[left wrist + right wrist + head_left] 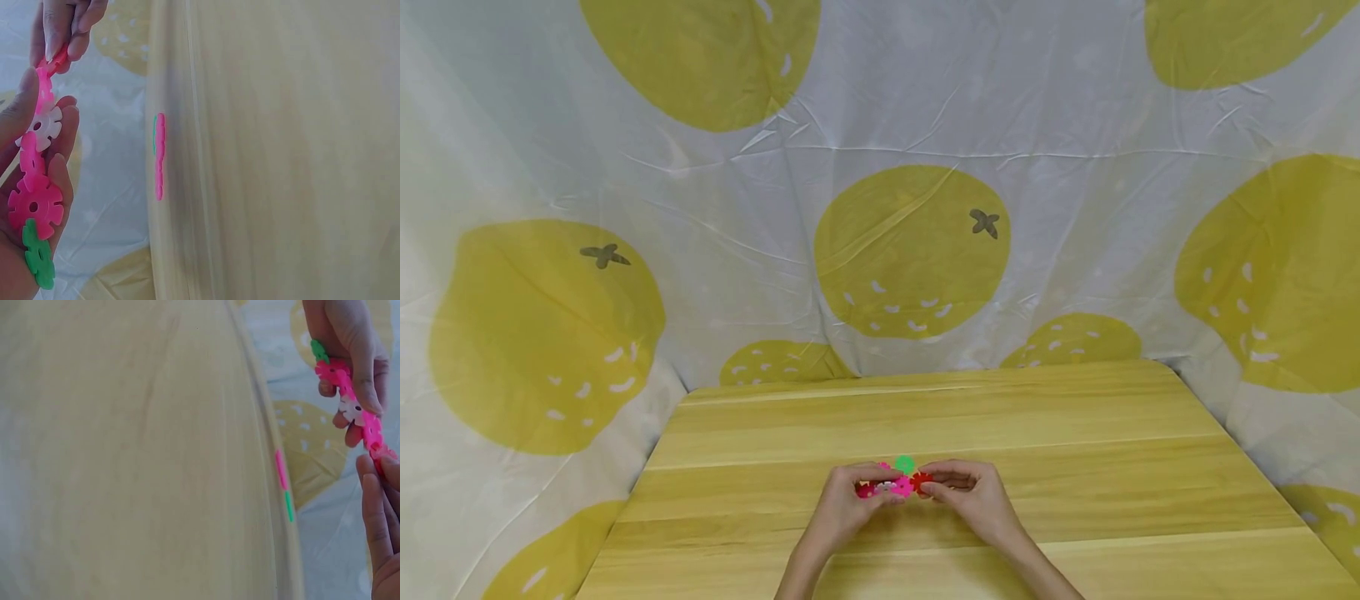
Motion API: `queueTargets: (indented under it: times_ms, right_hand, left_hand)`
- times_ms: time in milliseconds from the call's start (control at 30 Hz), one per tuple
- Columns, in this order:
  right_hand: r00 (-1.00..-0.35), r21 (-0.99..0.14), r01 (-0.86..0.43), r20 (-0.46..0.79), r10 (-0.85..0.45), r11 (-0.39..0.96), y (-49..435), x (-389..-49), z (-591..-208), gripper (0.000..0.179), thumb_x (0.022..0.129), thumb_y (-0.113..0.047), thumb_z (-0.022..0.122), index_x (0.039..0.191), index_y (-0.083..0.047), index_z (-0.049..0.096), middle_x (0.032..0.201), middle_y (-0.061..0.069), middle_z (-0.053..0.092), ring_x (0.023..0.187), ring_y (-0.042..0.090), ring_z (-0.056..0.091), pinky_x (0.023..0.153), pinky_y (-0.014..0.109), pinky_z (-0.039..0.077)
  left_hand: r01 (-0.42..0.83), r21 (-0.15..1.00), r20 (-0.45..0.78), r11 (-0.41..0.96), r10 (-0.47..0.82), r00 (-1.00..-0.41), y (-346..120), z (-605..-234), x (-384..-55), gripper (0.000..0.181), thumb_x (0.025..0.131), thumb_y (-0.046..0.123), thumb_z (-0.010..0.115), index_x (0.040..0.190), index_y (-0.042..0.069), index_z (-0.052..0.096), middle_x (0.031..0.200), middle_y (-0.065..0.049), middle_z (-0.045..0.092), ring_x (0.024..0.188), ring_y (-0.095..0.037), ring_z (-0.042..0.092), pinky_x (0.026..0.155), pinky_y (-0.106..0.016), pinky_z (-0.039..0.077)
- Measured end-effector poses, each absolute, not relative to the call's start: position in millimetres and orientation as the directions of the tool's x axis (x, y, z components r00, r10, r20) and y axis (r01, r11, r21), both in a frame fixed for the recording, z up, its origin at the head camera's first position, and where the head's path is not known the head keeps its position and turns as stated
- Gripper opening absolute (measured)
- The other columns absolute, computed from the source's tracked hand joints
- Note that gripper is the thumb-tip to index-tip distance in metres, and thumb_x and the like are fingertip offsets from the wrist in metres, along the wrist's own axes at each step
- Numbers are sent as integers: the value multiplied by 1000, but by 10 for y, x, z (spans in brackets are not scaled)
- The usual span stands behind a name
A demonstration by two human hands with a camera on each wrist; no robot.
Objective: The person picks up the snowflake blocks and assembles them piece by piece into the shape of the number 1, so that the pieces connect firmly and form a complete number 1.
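Note:
My left hand [842,502] holds a chain of notched plastic discs above the table. In the left wrist view the chain runs from a green disc [39,254] by the palm through two pink discs [35,206] to a white disc [47,127]. Past the thumb come another pink disc [44,90] and a red disc [55,60] at the far end. My right hand [976,497] pinches that red disc between thumb and fingertips. The discs stand slotted edge to edge at differing angles, and the left fingers lie behind the chain's middle.
On the wooden table [760,442], just beyond the hands, lie a loose green disc [905,463] and a pink piece [280,469] beside it. A white cloth [880,100] printed with yellow fruit hangs behind and around the table.

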State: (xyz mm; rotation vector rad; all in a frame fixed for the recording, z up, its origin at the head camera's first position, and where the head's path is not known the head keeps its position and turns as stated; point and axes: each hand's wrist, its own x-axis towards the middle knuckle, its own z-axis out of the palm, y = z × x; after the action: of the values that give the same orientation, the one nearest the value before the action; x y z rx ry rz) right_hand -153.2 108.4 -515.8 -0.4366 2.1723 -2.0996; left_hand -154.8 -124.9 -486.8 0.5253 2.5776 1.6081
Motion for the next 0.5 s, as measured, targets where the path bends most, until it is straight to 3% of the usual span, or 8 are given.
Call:
queueTargets:
  times_ms: [200, 500]
  right_hand:
    - [-941, -984, -179, 175, -289, -12, 1092, -1531, -5166, 32, 93, -11, 77, 118, 9, 73, 108, 24, 77, 89, 31, 79, 78, 49, 62]
    - [-941, -982, -190, 184, -283, -6, 1082, -1513, -5170, 25, 93, -12, 77, 113, 2, 78, 108, 20, 78, 88, 32, 78, 78, 46, 63]
  left_hand:
    - [258, 873, 129, 413, 315, -940, -1254, -4863, -1549, 20, 86, 16, 85, 105, 12, 83, 111, -9, 79, 106, -21, 71, 81, -16, 57]
    - [261, 880, 126, 396, 336, -933, -1262, -4857, -1540, 18, 86, 13, 84, 104, 10, 83, 108, -8, 79, 99, -13, 70, 77, -16, 57]
